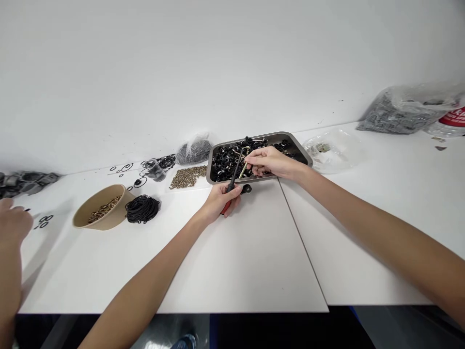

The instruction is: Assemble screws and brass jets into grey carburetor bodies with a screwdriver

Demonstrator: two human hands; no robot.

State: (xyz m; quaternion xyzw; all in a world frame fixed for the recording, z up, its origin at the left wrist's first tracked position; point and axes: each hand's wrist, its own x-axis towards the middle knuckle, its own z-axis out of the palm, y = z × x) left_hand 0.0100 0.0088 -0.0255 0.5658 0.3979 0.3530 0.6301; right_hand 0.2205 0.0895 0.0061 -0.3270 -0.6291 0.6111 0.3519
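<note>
My left hand (220, 199) grips a screwdriver (232, 182) with a black and red handle, its shaft pointing up toward the metal tray (301, 151). My right hand (269, 161) reaches over the tray's front edge and pinches a small brass-coloured part (243, 170) at the screwdriver's tip. The tray holds several black plastic clips and rings. A small black ring part (246, 188) lies on the table just in front of the tray, beside my left hand.
A tan bowl of brass screws (101, 209), a coil of black rubber rings (142, 208), a loose pile of brass parts (188, 176) and plastic bags (193, 150) lie left of the tray. More bags (407, 112) sit at the far right. Another person's hand (12, 224) is at the left edge.
</note>
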